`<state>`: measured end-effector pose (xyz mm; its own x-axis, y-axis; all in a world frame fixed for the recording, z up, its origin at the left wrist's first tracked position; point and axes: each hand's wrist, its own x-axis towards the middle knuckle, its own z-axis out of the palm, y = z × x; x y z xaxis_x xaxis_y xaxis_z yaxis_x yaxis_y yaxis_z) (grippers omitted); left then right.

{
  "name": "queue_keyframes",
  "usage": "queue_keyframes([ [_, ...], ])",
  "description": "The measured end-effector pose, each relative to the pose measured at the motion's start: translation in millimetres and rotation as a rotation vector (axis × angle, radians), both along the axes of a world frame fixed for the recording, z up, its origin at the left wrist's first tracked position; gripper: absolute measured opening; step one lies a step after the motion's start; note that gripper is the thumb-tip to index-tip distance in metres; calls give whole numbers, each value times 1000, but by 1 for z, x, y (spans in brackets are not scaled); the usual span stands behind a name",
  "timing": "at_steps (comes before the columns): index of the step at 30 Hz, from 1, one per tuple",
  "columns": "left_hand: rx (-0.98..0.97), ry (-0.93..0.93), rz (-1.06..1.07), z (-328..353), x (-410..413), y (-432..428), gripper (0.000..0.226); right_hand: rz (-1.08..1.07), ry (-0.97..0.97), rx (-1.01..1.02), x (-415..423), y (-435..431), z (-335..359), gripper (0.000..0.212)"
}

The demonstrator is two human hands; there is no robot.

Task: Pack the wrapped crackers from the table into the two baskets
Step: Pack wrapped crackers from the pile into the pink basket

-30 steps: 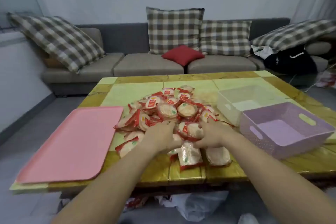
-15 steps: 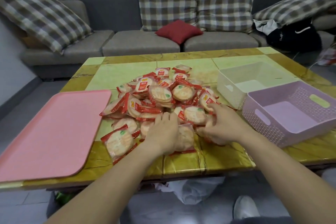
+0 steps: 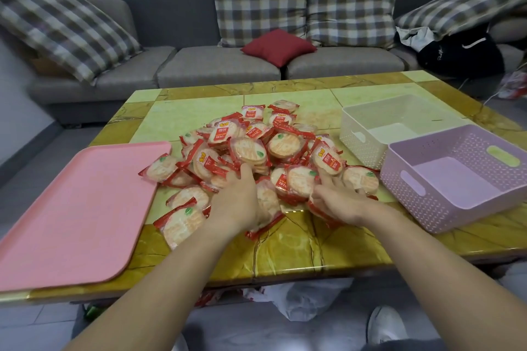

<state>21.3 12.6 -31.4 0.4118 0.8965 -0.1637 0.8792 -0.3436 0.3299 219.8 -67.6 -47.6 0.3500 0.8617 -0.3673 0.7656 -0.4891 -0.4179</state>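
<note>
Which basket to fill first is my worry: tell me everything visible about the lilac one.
The lilac basket is a plastic tub with perforated walls, a slot handle at each short end and a smooth floor. It stands upright and empty at the table's right edge, in front of the white basket; the right hand is near, not touching.

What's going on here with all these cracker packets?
A person is working at a pile of wrapped crackers on the table. The left hand and right hand are on the pile's near edge; whether they grip any packets is unclear. The white basket and purple basket on the right hold nothing yet. A pink tray lies to the left.
</note>
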Motion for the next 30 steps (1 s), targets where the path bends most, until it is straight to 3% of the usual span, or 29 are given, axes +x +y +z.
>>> queue_keyframes([
  [4, -230, -141, 113, 11, -6, 10, 101, -17, 78, 40, 11, -2, 5, 103],
  [7, -364, -301, 180, 20, -14, 22, 60, -37, 182, 55, 19, -4, 9, 108],
  [10, -542, -508, 254, 25, -22, 33, 79, -139, 255, 49, 29, -8, 15, 108],
  [12, -630, -623, 267, 22, -23, 35, 51, -210, 333, 69, 37, -10, 20, 97],
  [14, -661, -716, 291, 17, -18, 32, 35, -278, 430, 132, 44, -14, 29, 70],
  [20, -636, -790, 256, 10, 12, 23, 32, -677, 815, 636, 50, -3, 31, 50],
  [23, -638, -717, 187, 8, 21, 20, 50, -832, 1056, 687, 24, 13, 18, 42],
  [27, -625, -720, 201, 7, 25, 19, 42, -806, 869, 519, -3, 23, 1, 68],
  [30, -650, -791, 240, 8, 27, 19, 36, -745, 752, 498, -8, 22, -2, 45],
])
